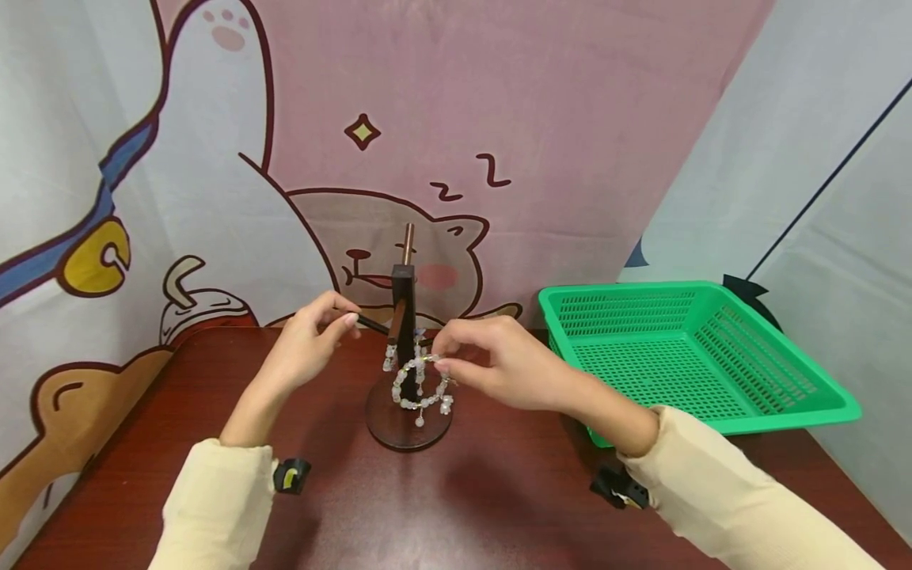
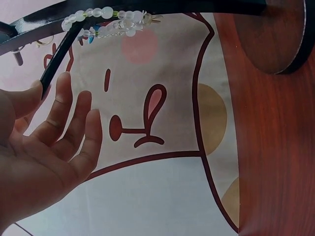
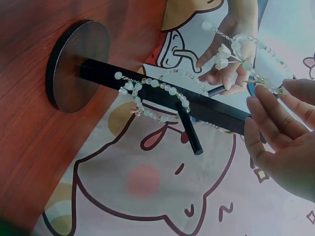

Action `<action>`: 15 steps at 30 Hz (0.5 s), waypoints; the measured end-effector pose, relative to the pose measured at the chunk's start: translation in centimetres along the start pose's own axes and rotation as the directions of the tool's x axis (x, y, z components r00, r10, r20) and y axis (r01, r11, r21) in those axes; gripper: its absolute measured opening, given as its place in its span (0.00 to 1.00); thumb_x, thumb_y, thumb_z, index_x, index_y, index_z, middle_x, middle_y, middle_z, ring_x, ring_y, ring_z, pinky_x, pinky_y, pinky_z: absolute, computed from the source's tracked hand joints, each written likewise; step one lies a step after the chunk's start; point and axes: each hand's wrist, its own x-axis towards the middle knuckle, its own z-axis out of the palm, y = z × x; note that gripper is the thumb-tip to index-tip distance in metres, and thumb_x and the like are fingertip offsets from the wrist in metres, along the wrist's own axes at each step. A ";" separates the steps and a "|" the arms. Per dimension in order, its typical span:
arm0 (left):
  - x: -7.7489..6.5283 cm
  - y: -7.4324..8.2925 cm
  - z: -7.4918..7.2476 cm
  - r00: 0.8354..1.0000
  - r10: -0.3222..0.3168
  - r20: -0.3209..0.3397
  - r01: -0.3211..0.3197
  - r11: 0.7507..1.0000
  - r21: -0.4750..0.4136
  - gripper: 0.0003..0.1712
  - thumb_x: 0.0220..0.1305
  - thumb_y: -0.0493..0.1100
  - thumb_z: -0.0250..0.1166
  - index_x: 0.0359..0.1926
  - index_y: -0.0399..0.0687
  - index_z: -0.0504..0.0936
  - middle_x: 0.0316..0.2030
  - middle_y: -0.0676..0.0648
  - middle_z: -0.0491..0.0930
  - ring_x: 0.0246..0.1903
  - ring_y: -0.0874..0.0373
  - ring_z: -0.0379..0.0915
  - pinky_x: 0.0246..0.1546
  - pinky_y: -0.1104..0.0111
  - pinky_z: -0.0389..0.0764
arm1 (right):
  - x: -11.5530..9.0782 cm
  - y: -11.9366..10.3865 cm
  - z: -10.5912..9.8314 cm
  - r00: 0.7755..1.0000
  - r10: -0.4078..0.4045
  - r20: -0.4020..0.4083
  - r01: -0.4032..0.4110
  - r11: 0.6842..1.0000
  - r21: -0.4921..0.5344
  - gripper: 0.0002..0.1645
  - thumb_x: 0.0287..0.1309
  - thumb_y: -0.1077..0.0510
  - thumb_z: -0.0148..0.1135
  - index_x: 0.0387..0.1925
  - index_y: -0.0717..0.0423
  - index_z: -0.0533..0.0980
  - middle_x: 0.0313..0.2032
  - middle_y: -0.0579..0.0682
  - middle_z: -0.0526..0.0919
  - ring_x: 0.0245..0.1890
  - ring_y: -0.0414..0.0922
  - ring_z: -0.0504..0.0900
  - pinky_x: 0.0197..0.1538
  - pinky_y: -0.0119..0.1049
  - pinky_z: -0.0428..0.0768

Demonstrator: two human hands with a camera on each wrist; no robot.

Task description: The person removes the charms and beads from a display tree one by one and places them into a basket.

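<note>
A dark jewellery stand (image 1: 403, 277) with side pegs and a round base (image 1: 388, 434) stands upright on the table. My left hand (image 1: 306, 336) pinches the tip of one black peg (image 2: 60, 60) between thumb and index finger, the other fingers spread loosely. Between the thumb and fingertips of my right hand (image 1: 509, 360) is a pale beaded bracelet (image 1: 397, 389) with a flower charm and a small dangling bead, hanging in front of the post. Another beaded bracelet (image 3: 172, 91) hangs on a peg near the post's middle, and more pale beads (image 1: 389, 360) hang left of the post.
A green plastic basket (image 1: 798, 423) stands on the right of the brown table (image 1: 306, 491). Behind the stand hangs a cloth (image 1: 570, 119) printed with cartoon animals.
</note>
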 end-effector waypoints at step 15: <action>0.2 -0.3 0.1 1.000 0.009 0.000 -0.009 1.000 0.013 0.07 0.67 0.37 0.53 0.43 0.42 0.74 0.29 0.45 0.80 0.32 0.53 0.75 0.33 0.63 0.73 | -1.9 1.2 -1.8 0.995 0.096 0.034 -0.095 0.995 -0.032 0.03 0.55 0.61 0.62 0.31 0.57 0.76 0.28 0.39 0.78 0.28 0.35 0.73 0.32 0.32 0.72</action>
